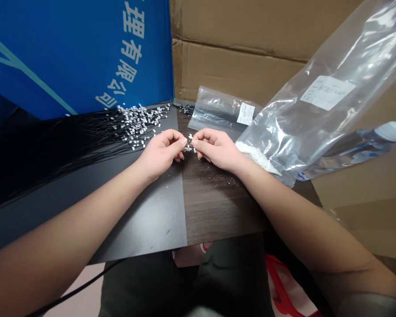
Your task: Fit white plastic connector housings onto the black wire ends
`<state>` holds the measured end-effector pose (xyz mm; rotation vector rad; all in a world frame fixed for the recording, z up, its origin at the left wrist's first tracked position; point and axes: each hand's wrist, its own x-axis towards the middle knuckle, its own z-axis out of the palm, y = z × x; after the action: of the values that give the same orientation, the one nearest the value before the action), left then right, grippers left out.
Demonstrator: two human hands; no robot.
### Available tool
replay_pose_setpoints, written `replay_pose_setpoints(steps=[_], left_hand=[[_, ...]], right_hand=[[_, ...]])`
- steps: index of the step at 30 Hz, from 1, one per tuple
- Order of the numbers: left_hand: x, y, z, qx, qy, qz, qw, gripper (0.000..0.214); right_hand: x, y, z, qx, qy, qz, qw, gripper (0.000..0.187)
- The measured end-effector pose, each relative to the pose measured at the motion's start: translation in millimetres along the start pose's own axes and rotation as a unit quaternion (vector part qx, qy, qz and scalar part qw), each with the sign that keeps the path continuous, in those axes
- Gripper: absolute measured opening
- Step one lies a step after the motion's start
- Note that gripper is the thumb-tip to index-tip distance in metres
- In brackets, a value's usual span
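Evidently, what matters most is the short gap between two facing pinches. The bare left hand (161, 153) comes in from 8 o'clock and the bare right hand (215, 147) from 4 o'clock, their fingertips near each other but apart. Each thumb is drawn against the index finger in a narrow grip; whether either pinch has anything in it is too small to tell. A few tiny white blocky pieces (188, 149) show in and just below that gap, roughly level between the hands, so neither is clearly nearer; their long axes cannot be made out.

Taking the gap as the clock's centre, the heap of thin black wires with white block ends (137, 122) lies between 9 and 10 o'clock, nearer the left hand. Most of its strands run lengthwise from 8 towards 2 o'clock, with many white ends gathered on the side towards the hands. Between 3 and 4 o'clock, just beside the right wrist, small white pieces (258, 156) sit in the lower end of a large clear plastic bag with a white label (285, 130). A smaller clear plastic bag (214, 108) lies towards 1 o'clock on the dark wood-grain tabletop (224, 211).
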<state>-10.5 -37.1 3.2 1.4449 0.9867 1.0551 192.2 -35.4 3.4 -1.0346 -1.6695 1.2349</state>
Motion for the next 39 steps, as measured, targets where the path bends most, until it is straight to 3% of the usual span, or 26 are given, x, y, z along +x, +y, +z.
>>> replay_pose_setpoints(steps=[18,39], left_hand=[[-1.8,-2.4,1.3,0.021,-0.017,0.019,0.999,0.028],[-2.7,-0.5,2.7,0.077,-0.024,0.036,0.996,0.027]], right_hand=[[-2.5,-5.4,0.5,-0.052,0.003,0.016,0.999,0.008],[-3.1,-3.8,0.0,-0.081,-0.018,-0.016,0.996,0.008]])
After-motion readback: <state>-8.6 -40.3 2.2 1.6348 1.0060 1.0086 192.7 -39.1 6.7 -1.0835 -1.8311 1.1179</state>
